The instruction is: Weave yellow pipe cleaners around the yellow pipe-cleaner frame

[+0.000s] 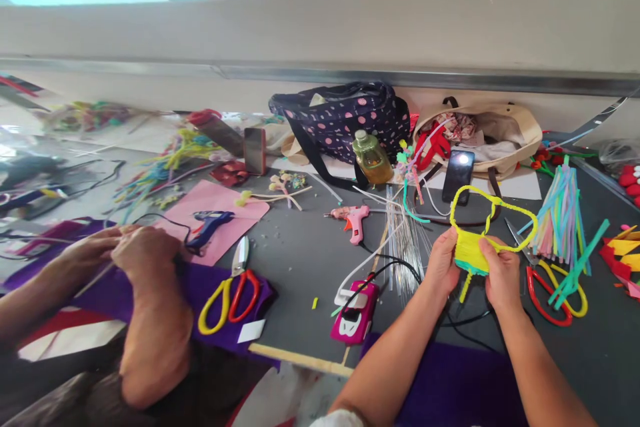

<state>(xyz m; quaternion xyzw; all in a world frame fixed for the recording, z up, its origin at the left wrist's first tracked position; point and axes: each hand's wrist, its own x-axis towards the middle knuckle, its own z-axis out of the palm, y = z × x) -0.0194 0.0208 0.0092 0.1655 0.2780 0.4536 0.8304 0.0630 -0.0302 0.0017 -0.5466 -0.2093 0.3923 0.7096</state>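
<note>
Right now both hands are closed on one small piece of craftwork: a yellow woven pipe-cleaner pouch (pixel 470 252) with a looped yellow handle arching above it. The left hand (pixel 441 260) pinches the pouch's left edge, thumb on the front, and the right hand (pixel 501 274) grips its right edge — the two hands hold it just above the dark grey table (pixel 300 260), with short yellow ends hanging from its bottom. The handle rises in front of a black phone (pixel 458 175) that leans by a cream tote bag (pixel 510 134).

Just right of the right hand lie red-and-yellow scissors (pixel 553 294), and beyond them a bundle of pastel pipe cleaners (pixel 560 217). Left of the left hand a sheaf of thin silver wires (pixel 403 240) lies on the table, with a pink glue gun (pixel 354 220) behind it and a pink car-shaped gadget (pixel 356 312) nearer the table's edge, cabled in black. A bottle of yellow liquid (pixel 371 159) stands before a polka-dot bag (pixel 345 117).

At far left another person's hands (pixel 125 254) rest together on purple felt (pixel 200 287) — a second pair of scissors (pixel 231 294) lies on that felt, near a blue glue gun (pixel 207 224) on a pink sheet.
</note>
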